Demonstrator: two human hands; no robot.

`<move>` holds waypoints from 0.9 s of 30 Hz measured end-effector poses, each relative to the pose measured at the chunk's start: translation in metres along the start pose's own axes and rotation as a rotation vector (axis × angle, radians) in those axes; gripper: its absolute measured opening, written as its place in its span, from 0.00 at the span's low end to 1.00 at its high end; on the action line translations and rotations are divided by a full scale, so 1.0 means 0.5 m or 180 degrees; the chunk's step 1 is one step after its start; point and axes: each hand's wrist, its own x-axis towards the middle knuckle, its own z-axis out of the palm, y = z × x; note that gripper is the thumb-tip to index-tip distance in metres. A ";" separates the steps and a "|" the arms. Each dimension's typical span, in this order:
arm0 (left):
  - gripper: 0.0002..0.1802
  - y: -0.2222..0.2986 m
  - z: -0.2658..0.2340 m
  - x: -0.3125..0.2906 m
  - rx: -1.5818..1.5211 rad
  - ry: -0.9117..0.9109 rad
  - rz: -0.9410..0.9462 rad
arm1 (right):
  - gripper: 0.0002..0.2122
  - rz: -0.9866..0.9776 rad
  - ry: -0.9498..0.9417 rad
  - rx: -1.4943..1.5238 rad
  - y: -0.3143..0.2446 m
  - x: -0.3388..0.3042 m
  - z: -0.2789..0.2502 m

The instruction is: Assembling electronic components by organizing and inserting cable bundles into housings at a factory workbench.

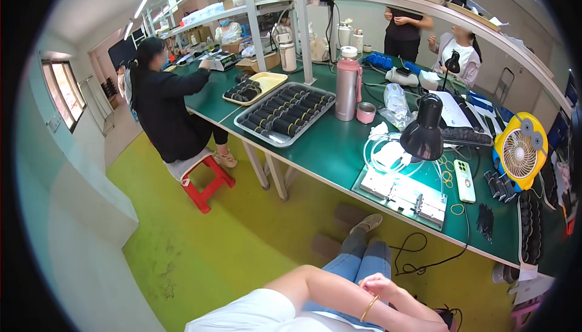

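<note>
My arms lie crossed over my lap, away from the workbench. The left forearm (333, 289) reaches to the right, with a gold bracelet (370, 308) at its wrist. Past the bracelet, my left hand (403, 316) lies against the other arm, its fingers not distinguishable. Just above the left wrist is my right hand (378, 283), its fingers curled in; whatever they hold, if anything, is hidden. On the green bench before me sits a metal fixture (403, 194) with coiled white tubing (388, 153) behind it, under a black desk lamp (424, 129).
A tray of black cylindrical parts (285, 144), a pink thermos (347, 86), a phone (464, 180), black strips (485, 221) and a yellow fan (522, 150) stand on the bench. A co-worker (160, 89) sits at left on a red stool (209, 183). A cable (424, 268) hangs below the edge.
</note>
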 end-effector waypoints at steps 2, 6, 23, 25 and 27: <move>0.17 -0.035 0.008 0.022 -0.0114 0.0023 0.0370 | 0.11 -0.0187 0.1328 -0.0289 -0.059 -0.049 0.153; 0.17 -0.084 0.031 0.059 0.0017 0.0442 0.0667 | 0.11 -0.0049 0.1419 -0.0322 -0.052 -0.059 0.155; 0.18 0.001 0.024 -0.020 -0.0317 -0.0881 0.0874 | 0.11 -0.0336 0.0370 -0.0025 0.021 -0.010 -0.059; 0.17 0.003 0.022 -0.029 -0.0631 -0.0911 0.0578 | 0.10 -0.0622 0.0105 -0.0129 -0.023 -0.004 -0.044; 0.17 0.008 0.018 -0.028 -0.0632 -0.1050 0.0586 | 0.09 -0.0841 0.0055 -0.0180 -0.058 -0.011 -0.036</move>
